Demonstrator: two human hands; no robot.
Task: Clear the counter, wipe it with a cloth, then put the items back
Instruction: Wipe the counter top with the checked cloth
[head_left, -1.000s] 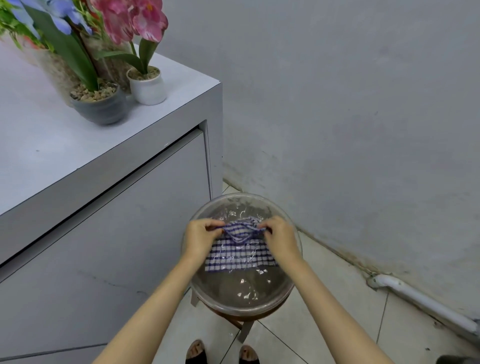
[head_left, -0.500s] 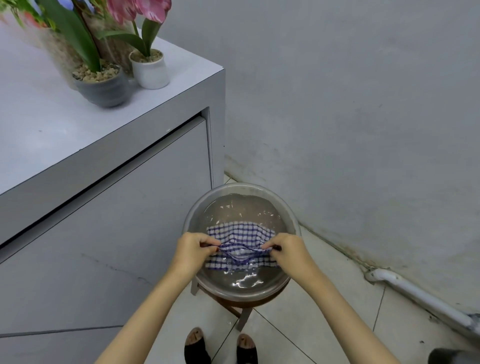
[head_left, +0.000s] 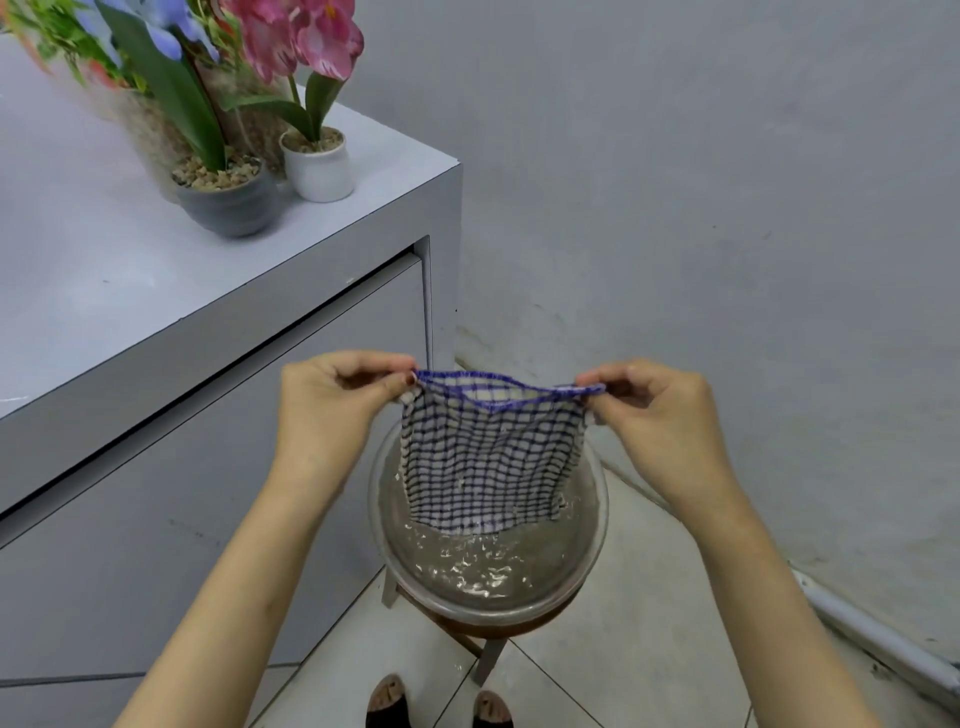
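A wet blue-and-white checked cloth (head_left: 491, 457) hangs stretched between my hands above a clear bowl of water (head_left: 595, 525) that sits on a low wooden stool (head_left: 485, 652). My left hand (head_left: 332, 410) pinches the cloth's top left corner. My right hand (head_left: 660, 421) pinches the top right corner. The cloth's lower edge reaches down to the rippling water. The white counter (head_left: 119, 280) is at the left.
A grey pot (head_left: 234, 202) with a blue-flowered plant and a small white pot (head_left: 318, 166) with a pink flower stand near the counter's right corner. A grey wall is ahead, with a white pipe (head_left: 878, 639) along the floor at the right. My feet are below the stool.
Both hands have lifted the cloth out of the water and pulled it apart, so it hangs spread above the bowl. The water ripples.
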